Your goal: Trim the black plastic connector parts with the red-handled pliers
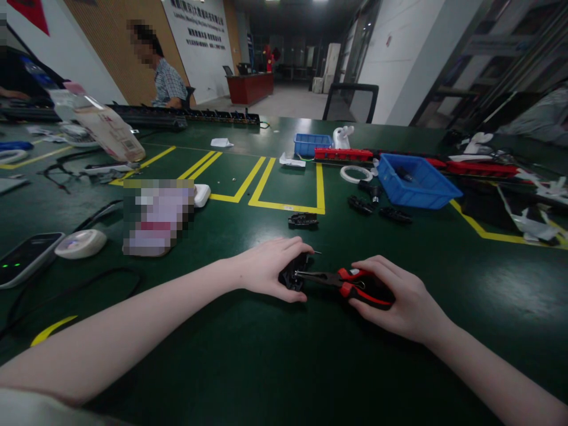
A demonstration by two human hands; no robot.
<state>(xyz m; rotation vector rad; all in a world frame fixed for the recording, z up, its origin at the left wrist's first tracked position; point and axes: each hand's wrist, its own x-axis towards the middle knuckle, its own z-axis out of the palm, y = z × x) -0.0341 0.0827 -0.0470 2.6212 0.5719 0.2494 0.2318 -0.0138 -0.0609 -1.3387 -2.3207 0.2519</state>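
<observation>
Between the thumb and fingers of my left hand (273, 269) is a small black plastic part (289, 279), held down near the green tabletop. A thin metal pin sticks out past my left fingertips. My right hand (399, 299) is wrapped round the red and black handles of long-nose pliers (326, 278). Their jaws point left and reach the black part at a small shiny metal piece; whether they grip it I cannot tell. Beyond my hands lies another black plastic part (303, 220).
Two more black parts (360, 205) lie by a blue bin (415, 183) at right. A white ring of tape (356, 173) and a smaller blue basket (313, 144) are farther back. At left are a tilted bottle (109, 127), a white roll (80, 244) and cables. A person sits across the table.
</observation>
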